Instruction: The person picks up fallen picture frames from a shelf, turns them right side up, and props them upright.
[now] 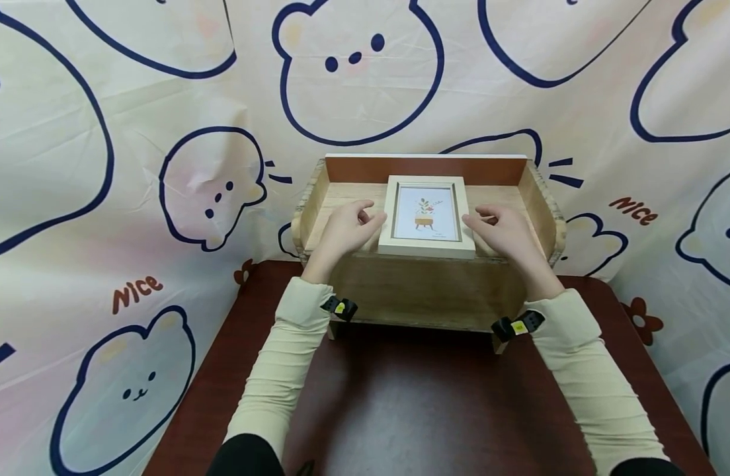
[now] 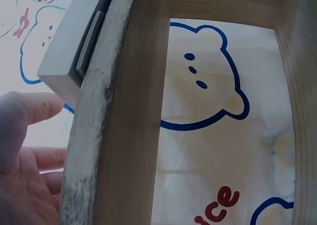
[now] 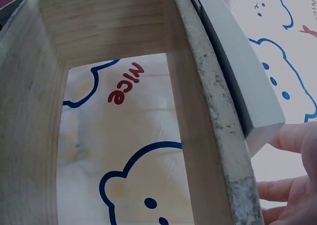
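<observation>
**Both hands raised, fingers loosely curled, nothing gripped**

The person's two forearms, in cream long sleeves, reach forward side by side, well apart. Each wrist carries a small black strap with a yellow tag. The left hand (image 1: 345, 229) sits palm down, its fingers loosely bent and the thumb pointing inward. The right hand (image 1: 504, 231) mirrors it, fingers relaxed and slightly curled, thumb inward. In the wrist views the fingers (image 2: 34, 106) of each hand lie spread and slack, closing on nothing.

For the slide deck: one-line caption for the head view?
Left hand and right hand flank a white picture frame on a wooden shelf atop a dark table.
</observation>
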